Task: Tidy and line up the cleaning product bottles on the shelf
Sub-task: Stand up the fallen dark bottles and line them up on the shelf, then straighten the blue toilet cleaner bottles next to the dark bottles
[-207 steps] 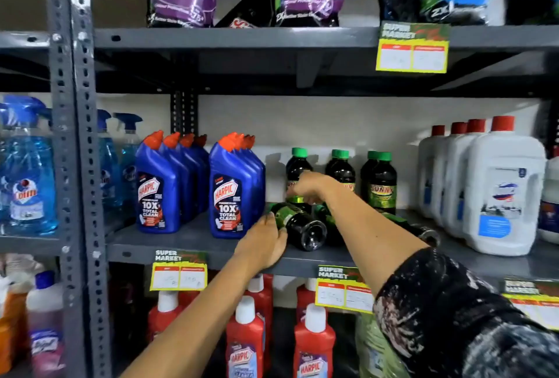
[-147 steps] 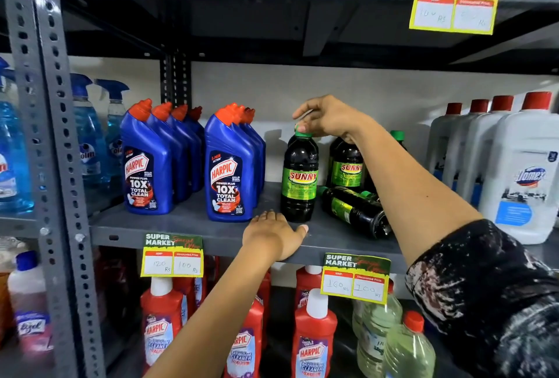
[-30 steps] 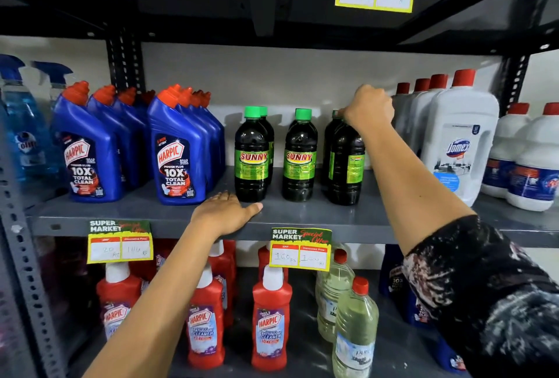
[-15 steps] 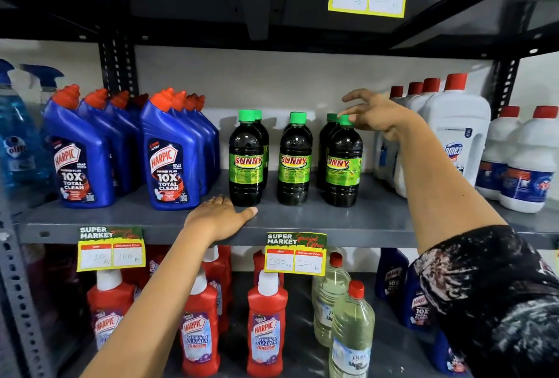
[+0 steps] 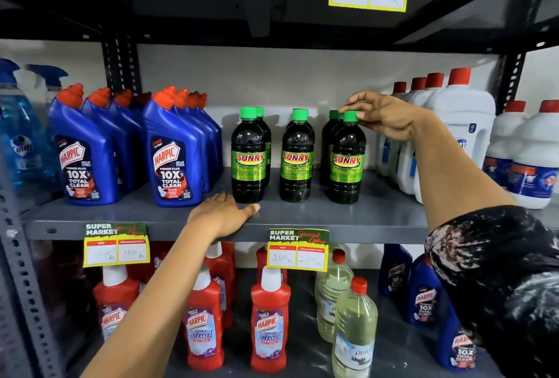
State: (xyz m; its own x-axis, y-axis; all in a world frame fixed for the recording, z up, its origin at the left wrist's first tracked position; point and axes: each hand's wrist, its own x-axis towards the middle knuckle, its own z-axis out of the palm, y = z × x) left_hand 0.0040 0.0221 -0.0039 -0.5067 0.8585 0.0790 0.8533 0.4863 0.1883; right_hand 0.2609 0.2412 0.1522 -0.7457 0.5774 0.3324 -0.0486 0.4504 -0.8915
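Observation:
Dark Sunny bottles with green caps stand upright in three short rows on the grey middle shelf (image 5: 317, 220): a left one (image 5: 248, 160), a middle one (image 5: 296, 160) and a right one (image 5: 346, 163), labels facing out. My right hand (image 5: 384, 116) hovers at the right bottle's cap, thumb and fingertips touching the cap. My left hand (image 5: 222, 214) lies flat on the shelf's front edge, just in front of the left bottle, holding nothing.
Blue Harpic bottles (image 5: 171, 154) stand in rows to the left, blue spray bottles (image 5: 18, 135) beyond them. White red-capped jugs (image 5: 459, 123) crowd the right. Red Harpic bottles (image 5: 269, 320) and clear bottles (image 5: 354, 332) fill the shelf below. Price tags (image 5: 298, 249) hang off the edge.
The fallen Sunny bottles have been stood upright and lined up. In the last second my right hand turned the right bottle's label forward, lifted off, and now touches its cap again.

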